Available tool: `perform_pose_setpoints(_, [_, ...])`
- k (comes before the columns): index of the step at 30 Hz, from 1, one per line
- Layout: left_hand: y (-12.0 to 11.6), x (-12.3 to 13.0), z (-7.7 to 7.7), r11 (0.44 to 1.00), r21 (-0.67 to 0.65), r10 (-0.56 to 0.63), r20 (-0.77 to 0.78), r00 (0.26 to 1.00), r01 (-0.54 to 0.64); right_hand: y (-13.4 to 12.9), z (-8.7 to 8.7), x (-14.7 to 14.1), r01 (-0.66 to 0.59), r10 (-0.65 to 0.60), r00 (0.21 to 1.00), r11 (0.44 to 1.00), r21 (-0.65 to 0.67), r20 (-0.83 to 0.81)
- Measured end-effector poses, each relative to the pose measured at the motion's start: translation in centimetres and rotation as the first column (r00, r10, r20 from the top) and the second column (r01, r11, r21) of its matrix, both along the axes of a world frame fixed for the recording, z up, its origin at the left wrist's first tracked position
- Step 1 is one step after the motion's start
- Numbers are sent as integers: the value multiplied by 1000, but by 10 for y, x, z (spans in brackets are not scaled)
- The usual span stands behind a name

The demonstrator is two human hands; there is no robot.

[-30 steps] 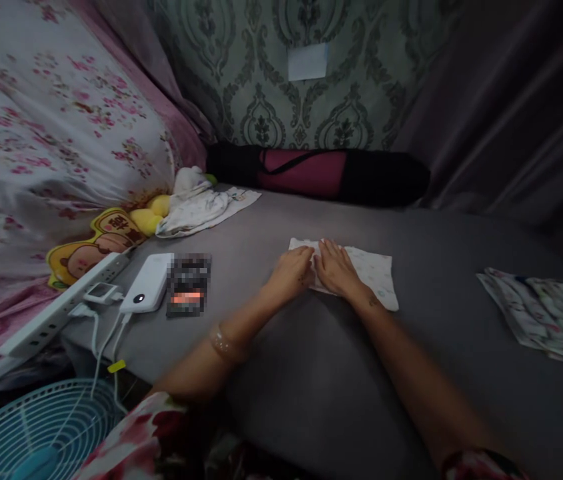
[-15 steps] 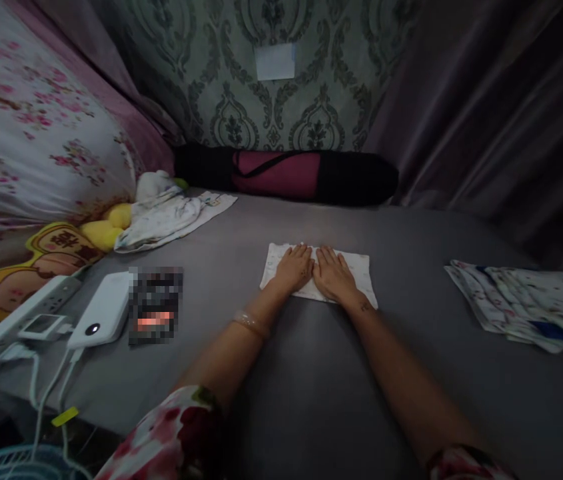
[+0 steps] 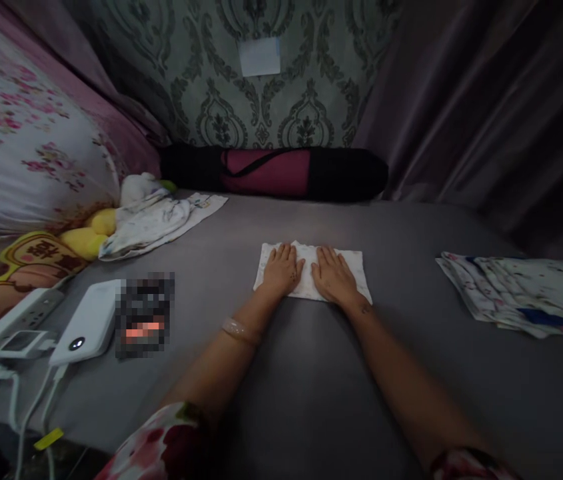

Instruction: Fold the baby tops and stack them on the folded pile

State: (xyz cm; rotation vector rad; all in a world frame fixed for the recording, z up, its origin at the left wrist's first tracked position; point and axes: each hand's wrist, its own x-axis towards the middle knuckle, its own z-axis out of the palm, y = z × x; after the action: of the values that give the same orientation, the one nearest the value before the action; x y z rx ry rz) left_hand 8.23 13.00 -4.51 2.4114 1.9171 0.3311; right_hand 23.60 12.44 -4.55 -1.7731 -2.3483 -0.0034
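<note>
Our left hand (image 3: 281,272) and right hand (image 3: 334,275), two in all, lie flat, loosely spread, on one cloth (image 3: 305,283); beyond them rests one bag (image 3: 266,172).

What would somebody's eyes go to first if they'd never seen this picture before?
Probably the left hand and right hand, lying flat on a small white cloth in the middle of the grey surface. Next might be the long black-and-pink bag along the back, or the bright yellow cartoon shape at the far left, behind the white power strip.
</note>
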Motion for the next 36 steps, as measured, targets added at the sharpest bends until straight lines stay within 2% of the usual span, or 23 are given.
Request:
perform_pose_setpoints(4, [0,-3,1,1000,23,11,5,1000,-11,0,5,7,-10,11,999,1000,9,-39])
perform_pose_setpoints(8, [0,-9,1,994,60,89,2,996,-89,0,7,17,72,-70,996,996,53,-50])
perform_pose_setpoints(12, [3,-14,0,995,-12,94,-6,996,-94,1,1,21,94,-92,995,995,38,-39])
perform_pose_setpoints(18, [3,-20,6,993,7,118,26,993,-118,8,-2,34,137,-131,987,989,62,-98])
perform_pose_setpoints(25, [5,-24,7,989,-94,120,39,992,-115,11,-1,40,167,-164,984,985,39,-74])
perform_pose_setpoints(31, [8,-28,11,991,19,131,60,990,-133,16,13,51,137,-136,990,990,29,-45])
perform_pose_setpoints(36, [23,-37,13,989,20,143,26,989,-144,27,14,70,174,-174,985,985,-2,18])
